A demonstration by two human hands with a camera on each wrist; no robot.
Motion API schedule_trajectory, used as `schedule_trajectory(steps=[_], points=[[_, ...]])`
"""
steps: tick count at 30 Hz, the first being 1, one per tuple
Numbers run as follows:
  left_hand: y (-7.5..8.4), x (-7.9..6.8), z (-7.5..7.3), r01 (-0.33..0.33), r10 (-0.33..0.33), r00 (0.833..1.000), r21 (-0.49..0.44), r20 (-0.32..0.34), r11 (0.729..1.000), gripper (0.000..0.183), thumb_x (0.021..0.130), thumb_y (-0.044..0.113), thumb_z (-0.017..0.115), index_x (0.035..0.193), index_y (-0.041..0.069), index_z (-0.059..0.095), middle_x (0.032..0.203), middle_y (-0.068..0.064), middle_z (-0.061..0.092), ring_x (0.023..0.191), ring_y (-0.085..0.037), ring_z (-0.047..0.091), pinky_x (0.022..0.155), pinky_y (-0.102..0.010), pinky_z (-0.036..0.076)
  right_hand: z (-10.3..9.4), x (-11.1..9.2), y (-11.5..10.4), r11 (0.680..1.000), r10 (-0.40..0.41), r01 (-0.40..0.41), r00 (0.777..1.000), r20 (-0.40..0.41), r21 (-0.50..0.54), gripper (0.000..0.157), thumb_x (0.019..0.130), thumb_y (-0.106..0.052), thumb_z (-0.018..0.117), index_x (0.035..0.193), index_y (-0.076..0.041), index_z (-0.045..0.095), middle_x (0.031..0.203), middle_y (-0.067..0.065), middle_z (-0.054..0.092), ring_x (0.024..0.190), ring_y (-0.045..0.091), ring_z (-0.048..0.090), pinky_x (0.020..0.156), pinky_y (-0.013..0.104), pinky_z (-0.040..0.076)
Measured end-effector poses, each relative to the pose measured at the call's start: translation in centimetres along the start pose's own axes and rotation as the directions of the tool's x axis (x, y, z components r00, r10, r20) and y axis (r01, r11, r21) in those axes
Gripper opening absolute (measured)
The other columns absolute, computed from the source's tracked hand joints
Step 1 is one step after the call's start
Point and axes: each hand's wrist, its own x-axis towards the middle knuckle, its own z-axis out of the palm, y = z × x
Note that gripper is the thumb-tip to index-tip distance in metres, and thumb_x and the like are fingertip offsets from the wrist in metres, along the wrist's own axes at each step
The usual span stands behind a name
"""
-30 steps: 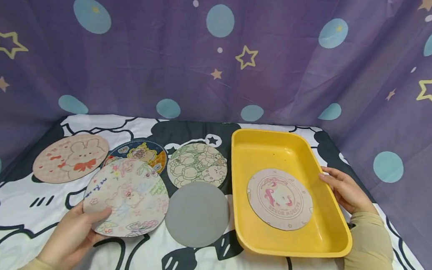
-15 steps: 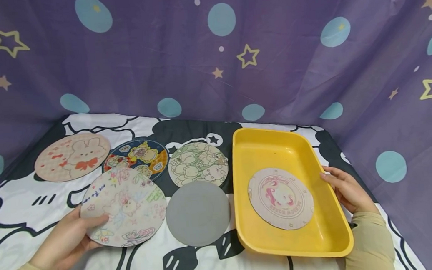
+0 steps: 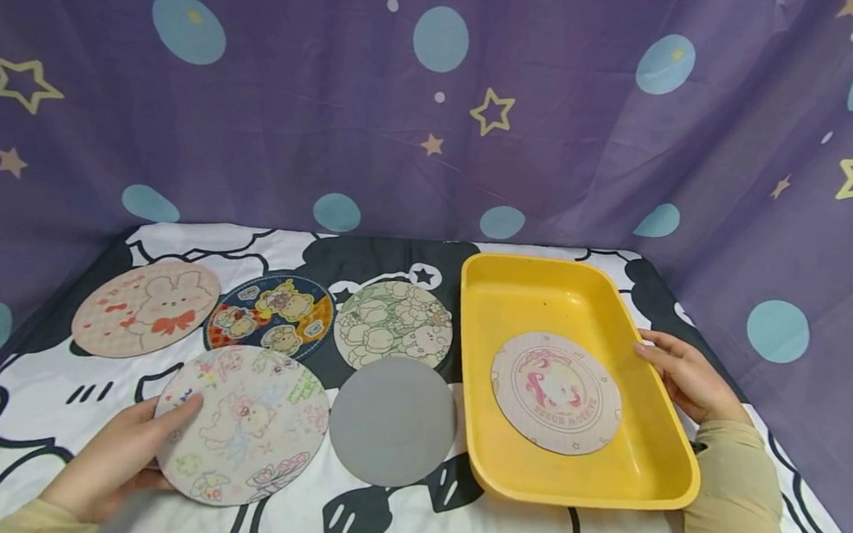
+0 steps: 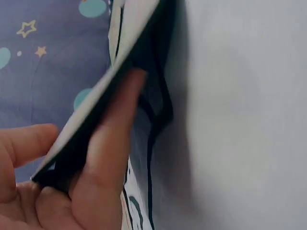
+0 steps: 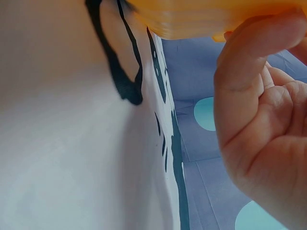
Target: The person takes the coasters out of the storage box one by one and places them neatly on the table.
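Observation:
In the head view my left hand (image 3: 116, 457) pinches a round mat (image 3: 261, 443) with pastel doodles by its left edge, thumb on the printed face. The left wrist view shows the fingers (image 4: 108, 153) under its dark underside, with the mat tilted above the cloth. My right hand (image 3: 694, 380) grips the right rim of a yellow tray (image 3: 547, 291). From the right wrist view, that hand's fingers (image 5: 240, 72) reach the tray's outer wall (image 5: 192, 19). Inside the tray lies a round pink mat (image 3: 554, 394) with a horse print.
Behind the held mat lie a pink bunny mat (image 3: 147, 311) and a navy patterned mat (image 3: 269, 310). A green floral mat (image 3: 393, 322) and a plain grey mat (image 3: 393, 422) lie left of the tray. A purple curtain (image 3: 355, 98) hangs along the table's back.
My left hand has drawn the doodled mat toward me and slightly left, uncovering more of the navy mat. My right hand stays on the tray rim.

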Motion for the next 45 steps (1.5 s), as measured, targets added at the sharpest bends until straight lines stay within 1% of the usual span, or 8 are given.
schedule_trajectory(steps=[4, 10, 19, 26, 32, 38, 42, 45], points=[[0.0, 0.2, -0.4, 0.000, -0.001, 1.000, 0.069, 0.011, 0.998, 0.068, 0.107, 0.041, 0.036, 0.141, -0.017, 0.028, 0.085, 0.002, 0.074, 0.072, -0.018, 0.072, 0.063, -0.036, 0.060, 0.0, 0.0, 0.0, 1.000, -0.001, 0.001, 1.000, 0.002, -0.008, 0.020, 0.105, -0.016, 0.049, 0.125, -0.017, 0.047, 0.101, -0.006, 0.073, 0.082, 0.009, 0.071, 0.069, 0.024, 0.060], [-0.2, 0.5, -0.9, 0.007, -0.013, 0.998, 0.090, 0.068, 0.996, 0.054, 0.107, 0.030, 0.039, 0.129, -0.019, 0.038, 0.083, -0.003, 0.074, 0.071, -0.021, 0.073, 0.062, -0.038, 0.061, -0.1, 0.0, 0.1, 1.000, -0.009, 0.009, 1.000, 0.011, -0.005, 0.019, 0.105, -0.016, 0.048, 0.124, -0.018, 0.048, 0.101, -0.006, 0.073, 0.083, 0.009, 0.071, 0.069, 0.024, 0.060], [-0.3, 0.8, -1.0, 0.044, -0.067, 0.990, 0.180, 0.125, 0.983, 0.052, 0.106, 0.024, 0.040, 0.131, -0.021, 0.033, 0.084, -0.004, 0.073, 0.070, -0.020, 0.072, 0.061, -0.034, 0.061, -0.1, 0.1, 0.2, 1.000, -0.014, 0.014, 1.000, 0.014, -0.010, 0.018, 0.105, -0.016, 0.048, 0.123, -0.017, 0.049, 0.102, -0.006, 0.073, 0.083, 0.010, 0.071, 0.069, 0.024, 0.060], [-0.5, 1.0, -1.1, 0.057, -0.092, 0.991, 0.318, 0.096, 0.946, 0.050, 0.103, 0.026, 0.046, 0.126, -0.019, 0.042, 0.079, -0.002, 0.069, 0.062, -0.015, 0.066, 0.057, -0.028, 0.059, -0.2, 0.1, 0.3, 1.000, -0.012, 0.012, 1.000, 0.008, -0.016, 0.019, 0.105, -0.016, 0.048, 0.124, -0.017, 0.048, 0.102, -0.007, 0.072, 0.084, 0.009, 0.071, 0.071, 0.024, 0.060], [-0.2, 1.2, -1.3, 0.058, -0.092, 0.993, 0.392, 0.068, 0.918, 0.054, 0.102, 0.025, 0.048, 0.127, -0.021, 0.037, 0.081, -0.005, 0.065, 0.060, -0.015, 0.063, 0.057, -0.028, 0.058, -0.3, 0.2, 0.4, 1.000, -0.014, 0.014, 1.000, 0.006, -0.028, 0.020, 0.105, -0.017, 0.048, 0.125, -0.017, 0.048, 0.102, -0.007, 0.072, 0.083, 0.009, 0.071, 0.070, 0.024, 0.060], [-0.1, 1.7, -1.5, 0.049, -0.079, 0.996, 0.500, 0.040, 0.865, 0.050, 0.099, 0.028, 0.052, 0.120, -0.018, 0.048, 0.082, -0.007, 0.064, 0.062, -0.016, 0.062, 0.056, -0.029, 0.057, -0.3, 0.2, 0.2, 0.999, -0.010, 0.010, 1.000, 0.002, -0.031, 0.022, 0.105, -0.017, 0.048, 0.127, -0.016, 0.046, 0.102, -0.007, 0.072, 0.083, 0.008, 0.071, 0.070, 0.024, 0.060], [0.1, 1.9, -1.5, 0.032, -0.039, 0.999, 0.591, 0.000, 0.806, 0.050, 0.095, 0.030, 0.058, 0.112, -0.017, 0.052, 0.080, -0.009, 0.059, 0.060, -0.016, 0.057, 0.053, -0.027, 0.053, -0.2, 0.1, 0.3, 1.000, -0.001, 0.001, 1.000, 0.000, -0.024, 0.021, 0.105, -0.018, 0.048, 0.126, -0.016, 0.047, 0.102, -0.007, 0.072, 0.083, 0.008, 0.070, 0.070, 0.024, 0.060], [0.2, 1.9, -1.7, 0.000, 0.026, 0.999, 0.652, -0.030, 0.759, 0.052, 0.091, 0.033, 0.065, 0.107, -0.015, 0.050, 0.080, -0.012, 0.054, 0.061, -0.017, 0.053, 0.053, -0.028, 0.050, -0.1, 0.2, 0.4, 1.000, -0.005, 0.005, 1.000, 0.002, -0.013, 0.018, 0.105, -0.017, 0.048, 0.123, -0.018, 0.050, 0.101, -0.006, 0.073, 0.082, 0.009, 0.071, 0.069, 0.024, 0.060]])
